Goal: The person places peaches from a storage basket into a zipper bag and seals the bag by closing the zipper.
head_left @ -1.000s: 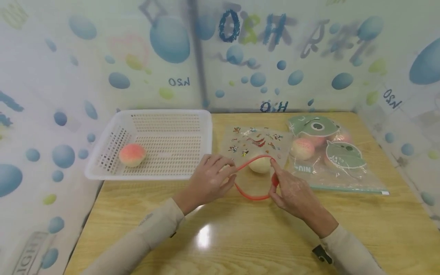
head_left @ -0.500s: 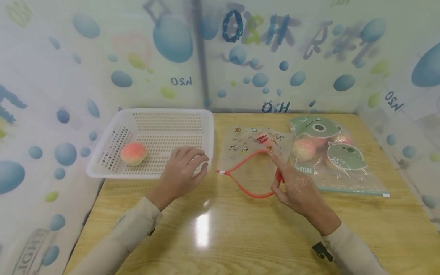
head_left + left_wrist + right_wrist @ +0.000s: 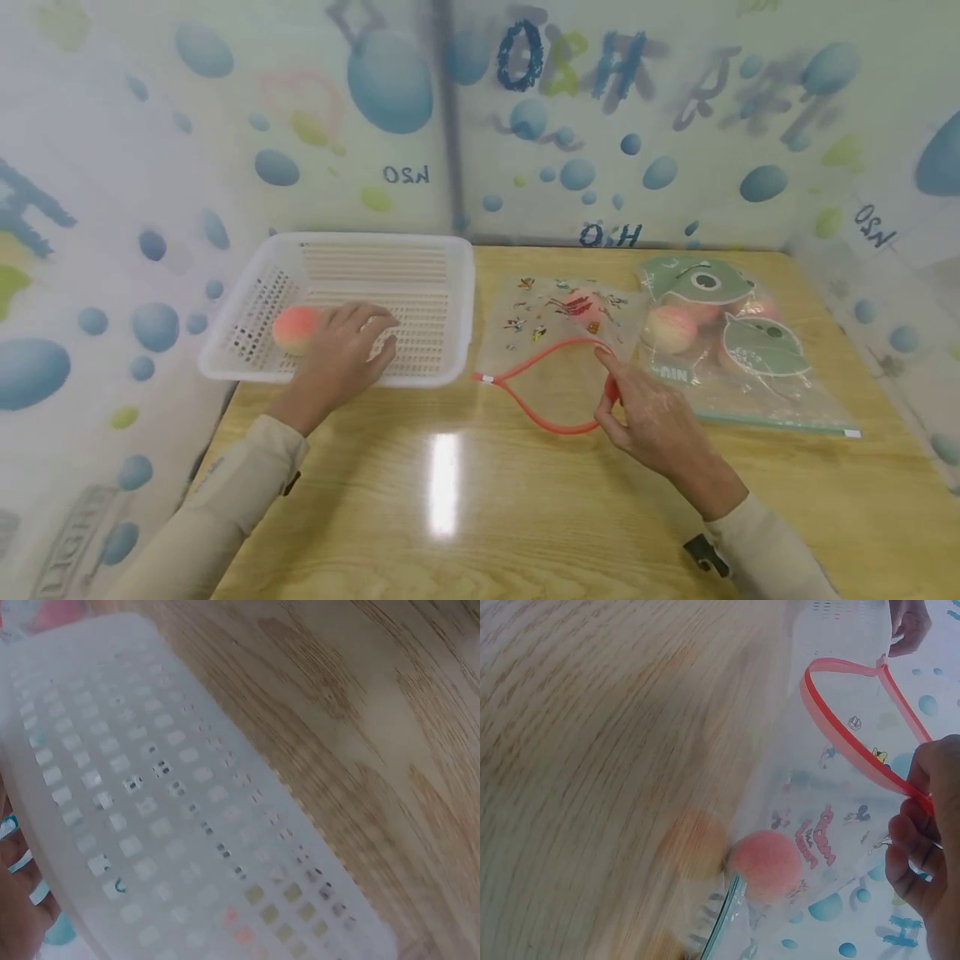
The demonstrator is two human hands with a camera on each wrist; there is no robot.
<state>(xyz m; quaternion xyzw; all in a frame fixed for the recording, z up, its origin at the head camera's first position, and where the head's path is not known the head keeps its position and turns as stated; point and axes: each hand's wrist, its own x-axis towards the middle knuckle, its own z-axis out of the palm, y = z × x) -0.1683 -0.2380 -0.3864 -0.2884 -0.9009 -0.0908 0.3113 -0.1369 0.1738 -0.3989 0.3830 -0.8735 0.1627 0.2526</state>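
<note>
My left hand (image 3: pixel 330 358) hovers at the near side of a white perforated basket (image 3: pixel 375 239), its fingers loosely bent and holding nothing. Right beside those fingers a pink-and-cream toy peach (image 3: pixel 292 327) lies in the basket, partly covered by the hand in the head view. With thumb and fingers, my right hand (image 3: pixel 660 425) pinches the red-edged mouth of a see-through zip bag (image 3: pixel 517 333). That mouth gapes, and a white slider (image 3: pixel 488 379) sits at its left end. Inside the bag, towards the back, lies another peach (image 3: pixel 765 862).
To the right lies a larger zip bag (image 3: pixel 772 400) with green printed shapes and several peaches inside. Both bags and the basket rest on a wooden table (image 3: pixel 525 517). Printed wall sheets (image 3: pixel 480 125) enclose its back and sides.
My left hand let go of the bag's red edge and moved left to the peach in the basket. The peach in the small bag went further back. My right hand kept its hold.
</note>
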